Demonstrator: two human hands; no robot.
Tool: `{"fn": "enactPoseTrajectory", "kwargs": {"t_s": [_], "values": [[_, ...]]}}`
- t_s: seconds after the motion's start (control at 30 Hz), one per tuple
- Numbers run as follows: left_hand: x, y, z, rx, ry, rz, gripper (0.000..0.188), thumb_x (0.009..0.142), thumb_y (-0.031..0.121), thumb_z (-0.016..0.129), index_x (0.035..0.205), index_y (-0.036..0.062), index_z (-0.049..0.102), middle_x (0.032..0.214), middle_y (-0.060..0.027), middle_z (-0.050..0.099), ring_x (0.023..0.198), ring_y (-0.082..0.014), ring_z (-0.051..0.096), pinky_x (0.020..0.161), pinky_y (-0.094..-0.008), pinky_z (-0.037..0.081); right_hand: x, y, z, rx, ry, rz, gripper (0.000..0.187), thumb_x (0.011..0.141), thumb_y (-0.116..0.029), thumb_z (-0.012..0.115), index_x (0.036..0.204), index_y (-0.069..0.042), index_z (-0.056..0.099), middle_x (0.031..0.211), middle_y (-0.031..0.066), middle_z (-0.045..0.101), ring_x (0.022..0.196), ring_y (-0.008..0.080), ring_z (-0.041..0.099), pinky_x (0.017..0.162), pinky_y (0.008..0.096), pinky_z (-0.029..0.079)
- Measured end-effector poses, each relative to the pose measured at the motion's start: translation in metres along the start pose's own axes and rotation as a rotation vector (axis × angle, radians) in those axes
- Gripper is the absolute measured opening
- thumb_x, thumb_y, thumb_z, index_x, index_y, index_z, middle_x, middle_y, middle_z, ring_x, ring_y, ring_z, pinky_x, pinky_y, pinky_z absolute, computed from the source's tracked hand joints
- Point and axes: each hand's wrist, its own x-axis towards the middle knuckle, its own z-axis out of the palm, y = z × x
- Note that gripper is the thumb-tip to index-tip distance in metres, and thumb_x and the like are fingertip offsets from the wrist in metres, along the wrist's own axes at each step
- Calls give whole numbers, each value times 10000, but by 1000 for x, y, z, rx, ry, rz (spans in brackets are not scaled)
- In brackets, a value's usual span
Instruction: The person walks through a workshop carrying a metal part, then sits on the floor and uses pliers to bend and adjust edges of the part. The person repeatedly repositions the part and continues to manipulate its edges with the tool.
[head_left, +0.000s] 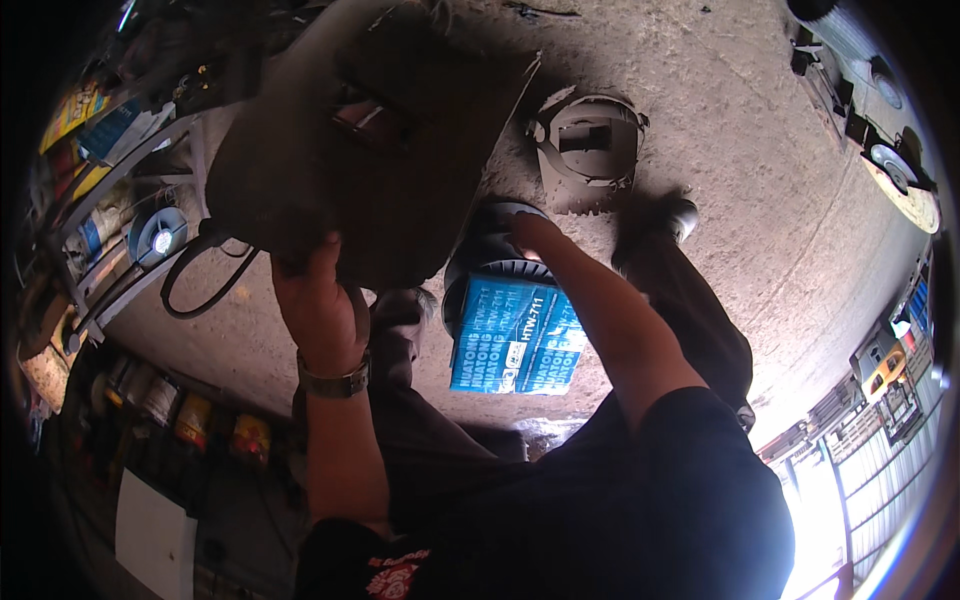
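A large dark welding shield (pixel 430 170) with a small rectangular window fills the upper left of the view. My left hand (pixel 318 295) grips its lower edge, thumb on the near face and the other fingers largely hidden. Between my legs is a blue printed box (pixel 520 335), with a black ribbed round thing (pixel 505 268) just beyond it. My right hand (pixel 537 238) reaches to the dark rounded part there, fingers bent and partly hidden; what they hold is too dark to make out.
Another welding mask (pixel 588 178) with a headband lies on the concrete floor (pixel 740 130) ahead. To the left stands a metal rack (pixel 200 165) holding packages and a spool (pixel 158 238). A black cable (pixel 172 285) loops beside the shield. Machinery and discs (pixel 893 165) lie far right.
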Motion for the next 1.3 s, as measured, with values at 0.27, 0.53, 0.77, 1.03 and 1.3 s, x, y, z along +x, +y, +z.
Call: {"fn": "enactPoseTrajectory", "kwargs": {"t_s": [0.27,0.53,0.77,1.03,1.3], "values": [[35,3,6,666,-144,519,403,931,68,618,1316,-3,525,1299,-118,598,1168,-229,604,1014,-360,505,-13,15,83,2,-220,110,579,834,-93,625,1402,-193,577,1090,195,717,1055,370,681,830,465,538],[40,28,61,-39,-193,347,332,920,55,603,1249,16,592,1147,-79,670,1030,-212,660,861,-332,544,-11,-27,82,-343,-447,-240,405,805,-160,694,1205,-103,711,1223,172,689,1149,350,655,945,463,535],[26,12,89,-144,-224,429,403,896,61,627,1283,7,529,1155,-115,634,989,-216,611,885,-367,500,12,-44,-55,-301,-46,-259,610,867,-359,736,1408,-134,566,1205,150,703,1107,351,666,936,439,533],[13,13,90,-545,-535,463,460,910,-50,526,1363,29,494,1250,-86,609,1097,-203,584,980,-342,454,-145,-110,-211,-385,629,-430,423,935,-264,652,1318,-88,629,1235,160,686,1086,324,671,946,406,521],[-26,7,77,-573,-637,524,384,946,-79,542,1310,41,511,1246,-76,614,1094,-170,589,966,-333,472,-344,-179,-235,1159,755,-668,743,1006,-575,512,1442,22,437,1241,196,636,982,266,673,819,397,569]]}}
